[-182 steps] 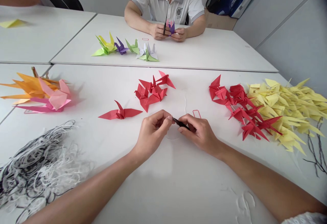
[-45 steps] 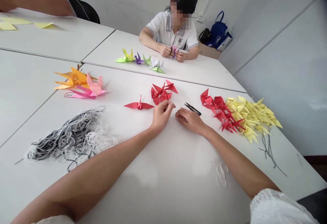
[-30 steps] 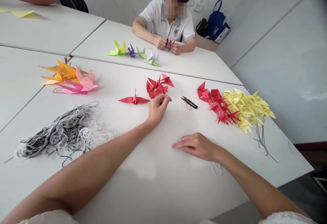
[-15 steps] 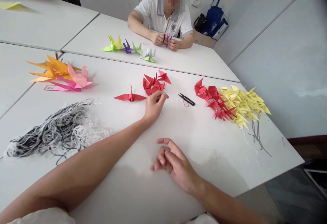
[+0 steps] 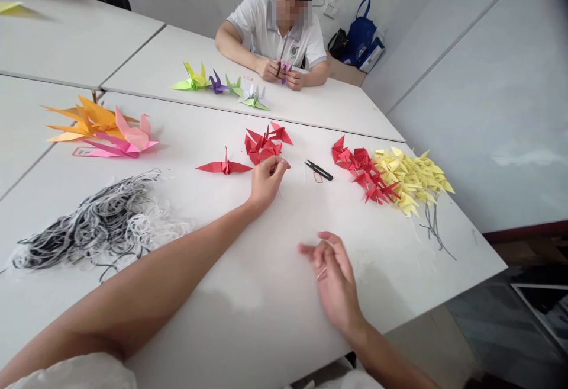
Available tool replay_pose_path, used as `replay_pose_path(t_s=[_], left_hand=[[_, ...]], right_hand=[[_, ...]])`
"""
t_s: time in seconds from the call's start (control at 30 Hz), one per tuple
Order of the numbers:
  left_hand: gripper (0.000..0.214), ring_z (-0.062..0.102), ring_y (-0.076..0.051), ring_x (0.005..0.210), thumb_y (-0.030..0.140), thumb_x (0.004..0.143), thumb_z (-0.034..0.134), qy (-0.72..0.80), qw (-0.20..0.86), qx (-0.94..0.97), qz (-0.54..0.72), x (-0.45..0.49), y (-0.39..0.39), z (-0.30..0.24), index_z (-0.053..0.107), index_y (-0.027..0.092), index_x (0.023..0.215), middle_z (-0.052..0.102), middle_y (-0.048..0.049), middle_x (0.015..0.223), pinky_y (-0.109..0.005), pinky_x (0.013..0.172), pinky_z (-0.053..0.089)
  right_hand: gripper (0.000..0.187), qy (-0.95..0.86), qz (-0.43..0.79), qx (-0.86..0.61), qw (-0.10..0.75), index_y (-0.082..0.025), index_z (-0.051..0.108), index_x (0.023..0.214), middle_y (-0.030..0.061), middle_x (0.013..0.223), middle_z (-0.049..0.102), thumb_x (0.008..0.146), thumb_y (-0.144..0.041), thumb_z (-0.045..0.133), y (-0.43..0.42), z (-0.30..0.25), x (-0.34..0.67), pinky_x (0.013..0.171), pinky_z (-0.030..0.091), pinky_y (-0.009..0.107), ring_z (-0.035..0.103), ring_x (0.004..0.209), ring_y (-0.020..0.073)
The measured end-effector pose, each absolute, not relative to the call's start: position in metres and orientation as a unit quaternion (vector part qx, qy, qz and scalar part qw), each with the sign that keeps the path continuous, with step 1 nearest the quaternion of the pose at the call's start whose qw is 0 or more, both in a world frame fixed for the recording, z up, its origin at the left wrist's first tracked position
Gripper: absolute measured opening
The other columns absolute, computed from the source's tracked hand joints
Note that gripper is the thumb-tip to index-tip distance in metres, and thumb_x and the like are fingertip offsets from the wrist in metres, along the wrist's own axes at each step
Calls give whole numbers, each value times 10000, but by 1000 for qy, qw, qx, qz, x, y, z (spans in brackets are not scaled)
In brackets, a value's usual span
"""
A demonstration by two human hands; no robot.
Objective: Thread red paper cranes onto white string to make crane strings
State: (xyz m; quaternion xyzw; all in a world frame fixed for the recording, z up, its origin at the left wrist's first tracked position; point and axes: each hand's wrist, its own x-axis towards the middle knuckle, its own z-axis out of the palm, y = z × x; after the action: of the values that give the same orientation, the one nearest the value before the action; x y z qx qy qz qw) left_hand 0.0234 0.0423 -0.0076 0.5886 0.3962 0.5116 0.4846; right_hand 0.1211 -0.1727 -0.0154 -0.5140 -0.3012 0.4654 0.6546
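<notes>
My left hand (image 5: pixel 267 180) is closed in a pinch just in front of a cluster of red paper cranes (image 5: pixel 263 145). What its fingertips hold is hidden or too small to make out. Left of it a single red paper crane (image 5: pixel 226 167) lies with its wings spread. Nearer to me, my right hand (image 5: pixel 335 276) hovers over the table with thumb and fingers curled together. A thin, light, needle-like piece (image 5: pixel 322 272) shows at its fingers. Black thread snips (image 5: pixel 319 170) lie to the right of my left hand.
Strung red cranes (image 5: pixel 367 171) and yellow cranes (image 5: pixel 415 177) lie at the right. A tangled bundle of black and white cord (image 5: pixel 93 223) is at left, below orange cranes (image 5: pixel 95 118) and pink cranes (image 5: pixel 133 133). Across the table, a person (image 5: pixel 284 34) handles a purple crane.
My right hand has moved right, away from the left hand, and turned more upright. My left hand stays nearly in place by the red cranes. The view has shifted slightly.
</notes>
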Motion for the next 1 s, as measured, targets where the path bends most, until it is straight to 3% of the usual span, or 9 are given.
replay_pose_path(t_s=[0.07, 0.13, 0.23, 0.3, 0.4, 0.5, 0.6, 0.77, 1.0], left_hand=[[194, 295, -97, 519, 261, 852, 525, 397, 482, 589, 513, 23, 42, -8, 620, 172, 709, 358, 45, 566, -245, 500, 229], [193, 287, -97, 516, 261, 849, 525, 397, 482, 589, 513, 23, 42, -8, 623, 172, 709, 347, 48, 561, -244, 498, 223], [191, 282, -96, 512, 262, 845, 525, 394, 486, 589, 511, 22, 42, -9, 627, 172, 711, 344, 49, 561, -241, 495, 215], [189, 283, -95, 514, 260, 843, 520, 393, 488, 590, 510, 22, 42, -9, 624, 172, 713, 346, 50, 564, -238, 496, 212], [192, 286, -95, 512, 265, 843, 516, 394, 487, 592, 508, 21, 42, -8, 621, 171, 712, 348, 52, 564, -236, 496, 213], [207, 293, -95, 508, 280, 847, 514, 396, 484, 596, 503, 21, 42, -7, 621, 170, 708, 355, 53, 565, -234, 495, 221], [217, 303, -94, 510, 291, 853, 514, 398, 483, 602, 496, 20, 42, -6, 626, 167, 714, 366, 52, 567, -231, 494, 228], [208, 306, -94, 516, 290, 856, 514, 406, 488, 608, 477, 21, 42, -5, 619, 170, 723, 377, 48, 580, -230, 491, 230], [208, 294, -97, 512, 296, 865, 516, 421, 494, 612, 452, 23, 41, -1, 623, 177, 733, 356, 44, 580, -235, 480, 226]], right_hand=[[247, -319, 522, -507, 608, -254, 509, 1191, -49, 740, 491, 990, -395, 475, -171, -14, 116, 863, 510, 390, 655, 723, 147], [258, -322, 512, -532, 593, -258, 494, 1200, -68, 720, 446, 984, -398, 473, -164, -10, 127, 631, 509, 289, 480, 491, 76], [251, -346, 429, -613, 566, -255, 501, 1177, -78, 681, 365, 958, -377, 486, -142, 0, 160, 428, 263, 191, 261, 451, 69], [280, -425, 352, -661, 509, -246, 496, 1199, -67, 682, 396, 951, -373, 469, -121, 9, 185, 458, 249, 213, 295, 487, 94], [310, -571, 164, -723, 352, -227, 509, 1209, -75, 622, 383, 933, -367, 485, -81, 20, 214, 557, 312, 245, 391, 535, 124], [436, -634, 26, -754, 170, -193, 468, 1293, -43, 674, 507, 914, -404, 509, -37, 25, 232, 591, 315, 255, 521, 631, 161], [436, -645, 19, -754, 127, -195, 545, 1226, 6, 719, 592, 873, -450, 568, -2, 23, 241, 568, 273, 259, 563, 688, 198], [179, -653, 22, -751, 94, -206, 626, 983, 13, 650, 603, 850, -311, 570, 15, 11, 252, 559, 236, 270, 536, 629, 195], [253, -629, 12, -766, 131, -165, 565, 1091, 55, 719, 619, 854, -244, 529, -9, 7, 276, 583, 285, 286, 558, 647, 232]])
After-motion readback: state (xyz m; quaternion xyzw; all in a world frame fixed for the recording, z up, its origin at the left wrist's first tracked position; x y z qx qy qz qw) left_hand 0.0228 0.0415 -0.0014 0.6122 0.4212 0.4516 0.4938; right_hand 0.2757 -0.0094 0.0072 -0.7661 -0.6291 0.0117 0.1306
